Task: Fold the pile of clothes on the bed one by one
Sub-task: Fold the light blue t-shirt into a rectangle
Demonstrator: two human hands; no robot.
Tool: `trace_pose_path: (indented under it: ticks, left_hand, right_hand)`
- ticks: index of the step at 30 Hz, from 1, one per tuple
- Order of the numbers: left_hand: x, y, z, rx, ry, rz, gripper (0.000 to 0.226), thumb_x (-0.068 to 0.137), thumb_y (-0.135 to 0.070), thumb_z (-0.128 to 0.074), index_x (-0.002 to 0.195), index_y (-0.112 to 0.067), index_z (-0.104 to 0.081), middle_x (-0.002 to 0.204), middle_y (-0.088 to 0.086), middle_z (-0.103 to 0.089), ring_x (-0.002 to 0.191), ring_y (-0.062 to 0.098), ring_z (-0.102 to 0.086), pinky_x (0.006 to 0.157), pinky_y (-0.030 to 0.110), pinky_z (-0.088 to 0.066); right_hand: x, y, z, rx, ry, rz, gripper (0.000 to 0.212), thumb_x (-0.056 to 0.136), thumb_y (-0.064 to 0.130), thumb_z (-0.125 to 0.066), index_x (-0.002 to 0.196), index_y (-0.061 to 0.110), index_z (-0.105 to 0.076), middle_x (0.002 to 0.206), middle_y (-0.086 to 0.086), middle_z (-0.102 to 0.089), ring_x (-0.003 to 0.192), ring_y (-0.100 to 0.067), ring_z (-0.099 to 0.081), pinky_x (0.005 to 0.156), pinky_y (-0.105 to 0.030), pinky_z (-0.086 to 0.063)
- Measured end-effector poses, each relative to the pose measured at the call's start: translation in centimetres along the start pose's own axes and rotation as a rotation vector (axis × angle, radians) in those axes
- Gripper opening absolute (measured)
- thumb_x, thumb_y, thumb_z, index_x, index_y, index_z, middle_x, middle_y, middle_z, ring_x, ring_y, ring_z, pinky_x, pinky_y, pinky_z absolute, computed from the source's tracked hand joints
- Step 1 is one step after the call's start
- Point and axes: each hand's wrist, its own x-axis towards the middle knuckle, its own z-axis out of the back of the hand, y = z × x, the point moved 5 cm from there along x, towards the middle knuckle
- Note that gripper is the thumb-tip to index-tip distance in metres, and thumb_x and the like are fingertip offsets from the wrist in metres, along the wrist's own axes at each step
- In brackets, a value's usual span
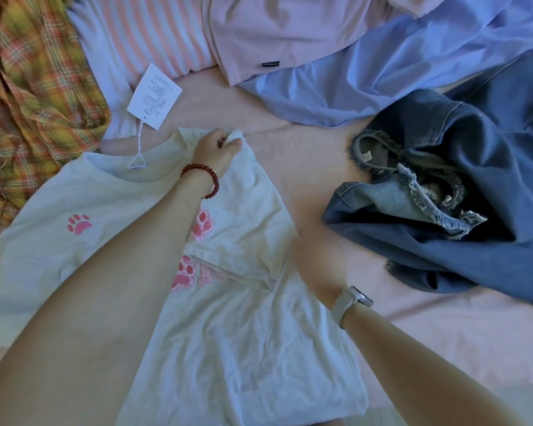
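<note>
The T-shirt [234,348] lies at lower centre of the frame, long axis running up-down, its right side folded inward, where the left hand [217,153] pinches the shoulder and the right hand [316,265] looks relaxed beside the fold.

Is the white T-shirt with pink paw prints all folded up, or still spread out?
Partly folded. The white T-shirt with pink paw prints has one side turned over its front, pinched by the left hand; its other side lies spread flat.
</note>
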Motion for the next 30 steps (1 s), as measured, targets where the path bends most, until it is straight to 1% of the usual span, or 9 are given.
trace_pose_path:
  ticks: [4,8,11,14,16,19,23,26,30]
  left_hand:
    - [0.6,-0.1,0.2,0.0,-0.126,-0.022,0.01,0.093,-0.022,-0.05,0.089,-0.013,-0.048,0.069,-0.008,-0.044,0.06,0.002,-0.041,0.056,0.012,-0.037]
    - [0.0,0.7,-0.3,0.004,-0.129,0.058,0.029,0.093,-0.032,-0.05,0.113,-0.01,-0.053,0.094,-0.003,-0.052,0.083,0.013,-0.05,0.079,0.023,-0.039]
    - [-2.2,1.4,0.7,-0.018,-0.08,0.094,0.04,0.089,-0.038,-0.056,0.121,-0.016,-0.048,0.102,-0.004,-0.051,0.093,0.014,-0.052,0.088,0.027,-0.042]
    - [-5.8,4.0,1.7,0.122,-0.015,0.097,0.018,0.087,-0.033,-0.061,0.097,-0.02,-0.054,0.09,-0.006,-0.057,0.083,0.012,-0.055,0.079,0.024,-0.04]
    - [-8.2,6.2,2.1,0.203,-0.007,0.135,0.014,0.085,-0.031,-0.063,0.085,-0.02,-0.056,0.078,-0.007,-0.059,0.078,0.013,-0.057,0.073,0.022,-0.038]
    - [-9.8,8.7,2.8,0.223,-0.047,0.183,0.024,0.084,-0.036,-0.065,0.085,-0.013,-0.058,0.074,-0.004,-0.058,0.078,0.017,-0.055,0.07,0.027,-0.04]
    - [-9.6,9.2,2.7,0.094,0.046,0.177,0.023,0.087,-0.028,-0.063,0.096,-0.011,-0.052,0.081,-0.006,-0.055,0.08,0.015,-0.054,0.075,0.027,-0.042]
    - [-9.5,8.8,2.5,-0.074,0.134,0.201,0.026,0.085,-0.023,-0.065,0.105,-0.015,-0.051,0.088,-0.013,-0.057,0.083,0.0,-0.055,0.084,0.022,-0.04]
    - [-9.3,9.2,3.1,-0.112,0.115,0.183,0.024,0.086,-0.018,-0.065,0.108,-0.01,-0.061,0.094,-0.004,-0.063,0.088,0.006,-0.059,0.082,0.018,-0.042]
  right_hand:
    - [-0.3,-1.4,0.6,0.127,-0.042,-0.118,0.008,0.094,0.021,-0.044,0.09,0.014,-0.044,0.092,-0.011,-0.06,0.093,-0.032,-0.054,0.077,-0.037,-0.037]
    - [-0.3,-0.9,0.7,0.141,-0.157,-0.16,0.016,0.09,0.013,-0.043,0.099,0.007,-0.054,0.097,-0.012,-0.058,0.094,-0.034,-0.054,0.081,-0.043,-0.043]
    - [-1.4,0.8,1.5,-0.039,-0.38,0.207,0.028,0.081,0.015,-0.038,0.097,0.007,-0.059,0.093,-0.011,-0.057,0.085,-0.029,-0.051,0.074,-0.04,-0.043]
    - [-4.2,2.5,0.2,-0.088,-0.323,0.606,0.028,0.082,0.022,-0.048,0.105,0.013,-0.058,0.097,-0.008,-0.059,0.088,-0.023,-0.047,0.074,-0.034,-0.033]
    - [-5.8,3.3,-1.4,-0.16,-0.245,0.737,0.031,0.08,0.028,-0.052,0.109,0.015,-0.055,0.095,-0.006,-0.06,0.085,-0.022,-0.049,0.072,-0.032,-0.032]
    - [-6.1,2.9,-3.9,-0.225,-0.171,0.693,0.038,0.075,0.018,-0.055,0.113,0.019,-0.048,0.095,-0.003,-0.056,0.081,-0.023,-0.052,0.068,-0.03,-0.039]
    - [-5.7,2.5,-3.9,0.009,-0.119,0.599,0.054,0.066,-0.012,-0.058,0.11,0.017,-0.046,0.1,-0.002,-0.042,0.082,-0.029,-0.056,0.051,-0.028,-0.05]
    - [-6.2,2.7,-3.6,0.054,-0.1,0.578,0.042,0.073,-0.008,-0.052,0.11,0.01,-0.049,0.099,-0.009,-0.048,0.082,-0.031,-0.058,0.055,-0.033,-0.053]
    - [-6.1,2.0,-3.9,0.047,-0.125,0.479,0.025,0.081,0.001,-0.052,0.105,0.001,-0.059,0.093,-0.014,-0.055,0.079,-0.031,-0.059,0.064,-0.032,-0.053]
